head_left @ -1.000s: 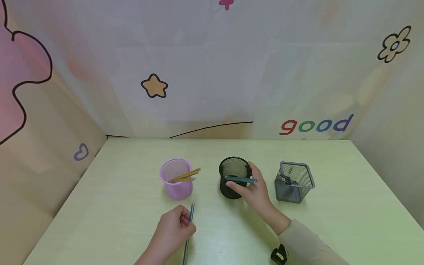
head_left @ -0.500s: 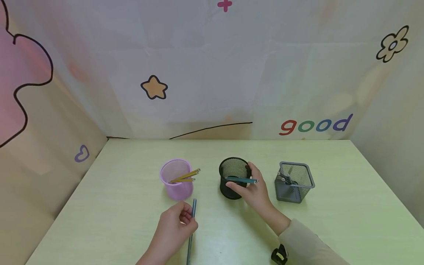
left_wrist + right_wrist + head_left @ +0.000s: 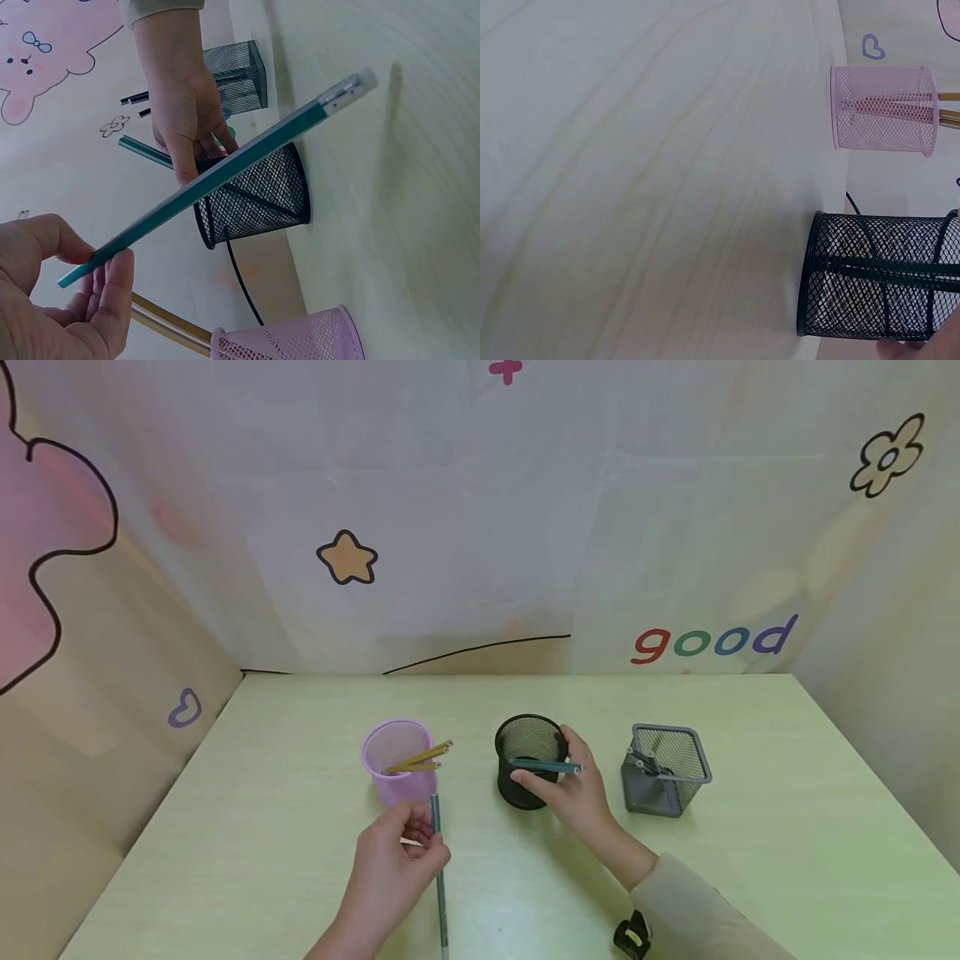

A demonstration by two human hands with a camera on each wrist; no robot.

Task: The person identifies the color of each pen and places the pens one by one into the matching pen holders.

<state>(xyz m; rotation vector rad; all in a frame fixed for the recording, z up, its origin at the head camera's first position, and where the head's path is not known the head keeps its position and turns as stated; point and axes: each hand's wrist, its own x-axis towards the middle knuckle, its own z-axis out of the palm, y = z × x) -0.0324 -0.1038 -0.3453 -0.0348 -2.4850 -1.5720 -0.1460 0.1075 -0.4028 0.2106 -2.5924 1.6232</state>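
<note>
My left hand (image 3: pixel 397 868) pinches a green pencil (image 3: pixel 217 180) near its eraserless end, between thumb and fingers. The white eraser end points away from the hand, low and toward the near side of the table. A black round mesh pen holder (image 3: pixel 517 793) stands upright mid-table, with green pencils (image 3: pixel 543 767) leaning out over its right rim. My right hand (image 3: pixel 585 797) grips this holder from the right, thumb at the front and fingers behind. In the right wrist view, only a bit of the right hand (image 3: pixel 930 346) shows at the corner.
Left of the black holder is a pink round mesh holder (image 3: pixel 405 789) containing several yellow pencils (image 3: pixel 420 760). On the right stands a grey square mesh holder (image 3: pixel 656 797) with dark pencils (image 3: pixel 647 764). A printed cloth backdrop (image 3: pixel 480 527) rises behind the table (image 3: pixel 262 827).
My left hand has moved slightly forward, and the pencil's lower end has swung right while its top moved toward the pink holder. The right hand keeps its grip on the black holder.
</note>
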